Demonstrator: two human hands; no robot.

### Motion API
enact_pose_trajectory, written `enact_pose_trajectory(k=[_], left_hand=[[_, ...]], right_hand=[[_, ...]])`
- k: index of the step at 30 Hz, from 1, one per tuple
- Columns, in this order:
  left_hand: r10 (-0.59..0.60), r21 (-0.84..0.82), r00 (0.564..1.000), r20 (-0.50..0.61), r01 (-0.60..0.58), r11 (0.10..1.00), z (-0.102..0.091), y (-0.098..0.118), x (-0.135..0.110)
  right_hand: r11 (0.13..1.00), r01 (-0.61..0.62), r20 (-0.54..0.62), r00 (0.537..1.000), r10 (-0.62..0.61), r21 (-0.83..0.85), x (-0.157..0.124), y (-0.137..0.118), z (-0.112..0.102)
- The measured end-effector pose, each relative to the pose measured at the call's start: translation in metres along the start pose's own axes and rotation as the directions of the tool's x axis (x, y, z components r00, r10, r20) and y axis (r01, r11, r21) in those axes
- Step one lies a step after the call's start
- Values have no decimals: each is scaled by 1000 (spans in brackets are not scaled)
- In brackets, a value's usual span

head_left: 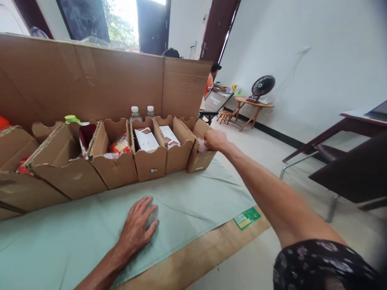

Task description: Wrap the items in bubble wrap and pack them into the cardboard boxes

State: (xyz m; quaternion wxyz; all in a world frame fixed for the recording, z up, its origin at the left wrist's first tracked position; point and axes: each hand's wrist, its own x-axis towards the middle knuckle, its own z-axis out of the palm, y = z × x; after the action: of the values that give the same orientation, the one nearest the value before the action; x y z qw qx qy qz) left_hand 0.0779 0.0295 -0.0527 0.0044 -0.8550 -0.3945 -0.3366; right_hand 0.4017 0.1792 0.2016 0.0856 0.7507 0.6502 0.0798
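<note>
My left hand lies flat, fingers spread, on the pale green cloth that covers the table. My right hand reaches out to the rightmost cardboard bin of a row and is closed on something pale and crinkled at the bin's top; I cannot make out what it is. The neighbouring bins hold white and brown cartons, a snack packet and red items. Two water bottles stand behind them.
A tall cardboard sheet stands behind the bins. A green label lies at the table's wooden edge. A person sits at the back by a folding table with a black fan. A dark desk and chair stand at right.
</note>
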Motion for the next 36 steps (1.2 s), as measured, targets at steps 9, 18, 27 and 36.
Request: enact_pose_trajectory(k=[9,18,27,36], left_hand=[[-27,-99,907,-420,-16,995,-81,53,22],[-311,-4,945,-99,312,950,-57,-7,-28],[-396,-25,918,-13,395,918,-50,-3,-24],[-434,-10,895,108,437,899,-53,-3,-18]], right_hand=[[657,724,-622,618,-482,211,-173,-50,-8],[847,467,-269,875,-402,253,-60,-78,-39],[842,478,279,797,-536,251,14,-106,-34],[917,240,-15,969,-248,320,-3,-112,-20]])
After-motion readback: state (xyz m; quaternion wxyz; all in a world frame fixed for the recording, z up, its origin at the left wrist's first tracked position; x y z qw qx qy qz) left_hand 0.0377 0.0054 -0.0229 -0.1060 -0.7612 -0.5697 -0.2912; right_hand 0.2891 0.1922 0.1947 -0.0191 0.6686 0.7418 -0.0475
